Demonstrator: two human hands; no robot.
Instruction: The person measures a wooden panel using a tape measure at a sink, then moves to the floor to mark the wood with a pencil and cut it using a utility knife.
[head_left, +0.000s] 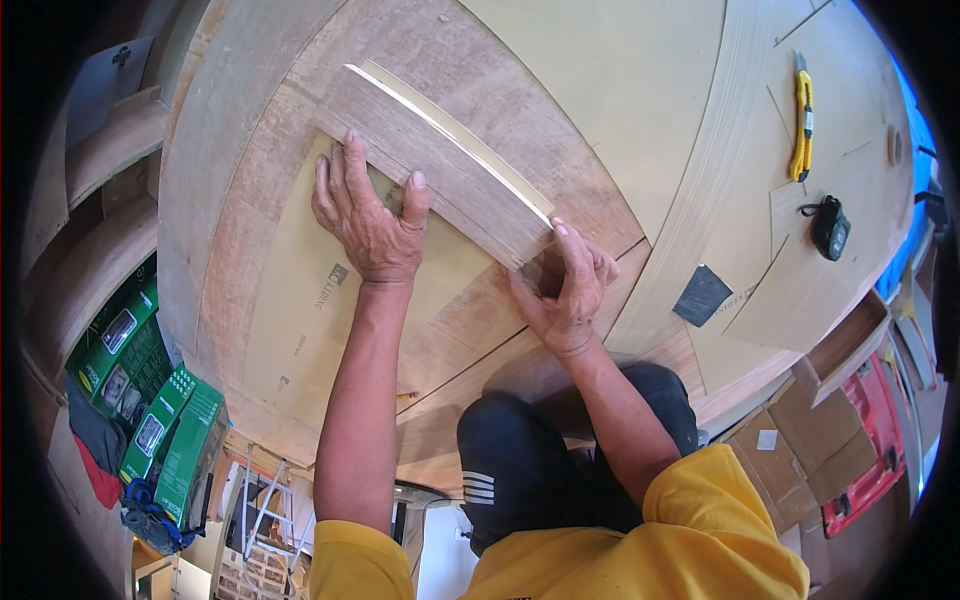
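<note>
A flat wood-grain strip (440,165) with a bright far edge lies slantwise over a brown wooden board (480,70). Beyond it runs a narrow pale strip (440,115). My left hand (375,235) is open, fingers spread, with its fingertips on the near side of the wood-grain strip. At the strip's right end, my right hand (570,290) is closed, thumb and fingers gripping the end. Under my left hand and forearm lies a tan sheet (285,310) with printed marks.
A yellow utility knife (803,120), a black strapped object, perhaps a tape measure (828,230), and a dark grey square (703,295) lie at right. Below stand a cardboard box (770,460) and a red case (868,420). Green boxes (180,440) and a stepladder (268,515) are lower left.
</note>
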